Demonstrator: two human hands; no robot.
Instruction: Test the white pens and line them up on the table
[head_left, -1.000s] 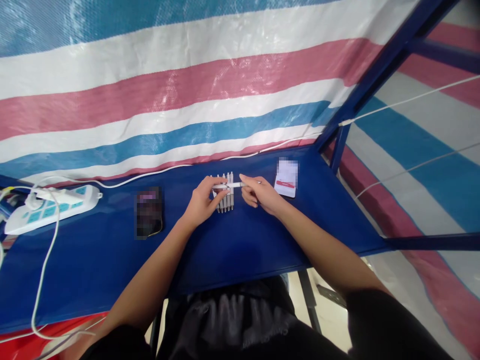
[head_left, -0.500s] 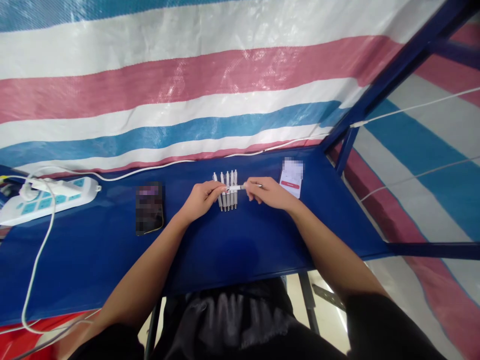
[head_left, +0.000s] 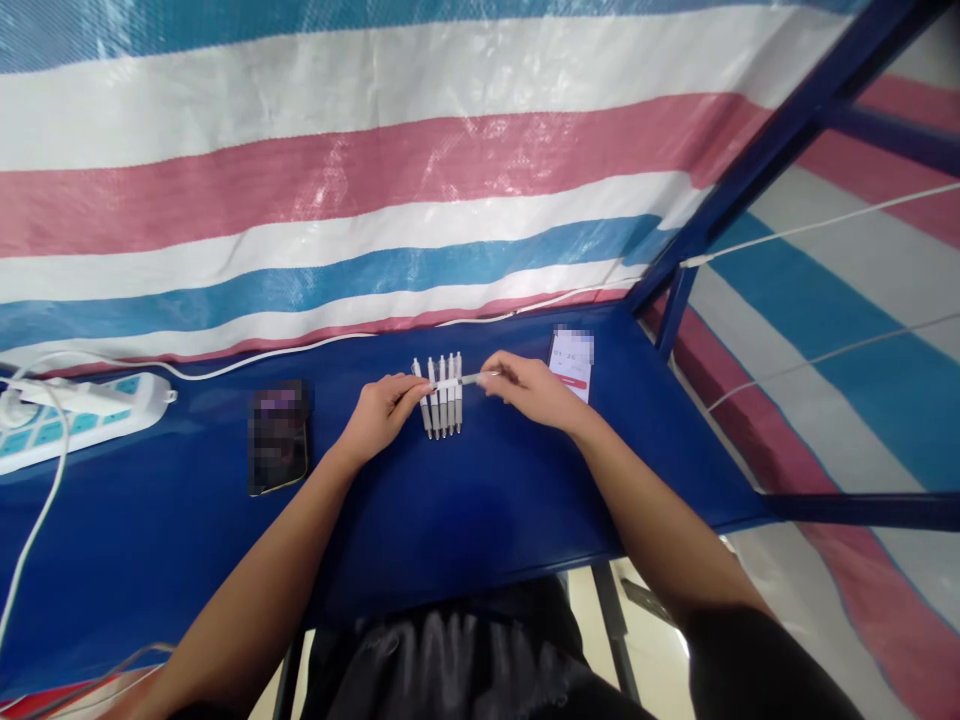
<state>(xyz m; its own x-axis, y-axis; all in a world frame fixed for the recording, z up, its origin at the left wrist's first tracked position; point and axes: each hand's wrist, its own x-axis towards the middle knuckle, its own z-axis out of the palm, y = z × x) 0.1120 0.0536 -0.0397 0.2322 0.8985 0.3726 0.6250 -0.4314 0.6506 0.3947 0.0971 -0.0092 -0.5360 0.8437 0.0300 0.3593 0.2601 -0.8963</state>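
Note:
A white pen with a grey grip (head_left: 470, 379) lies level between my two hands, over a row of pens. My left hand (head_left: 384, 412) pinches its left end between thumb and fingers. At the right end, the fingertips of my right hand (head_left: 523, 384) close on the grey part. A dark band shows between the white and grey parts; whether they are joined there I cannot tell. Beneath it, several similar white and grey pens (head_left: 444, 412) lie side by side on the blue table (head_left: 465, 510), clickers pointing away from me.
A dark phone (head_left: 279, 440) lies left of my left hand. Another phone with a lit screen (head_left: 571, 365) sits just beyond my right hand. A white power strip (head_left: 90, 415) with a cable is at far left. Striped sheeting (head_left: 337, 190) hangs behind the table.
My right hand's fingers have shifted toward the right end of the pen, so more of its grey part shows. My left hand keeps its pinch. The whole view has shifted slightly.

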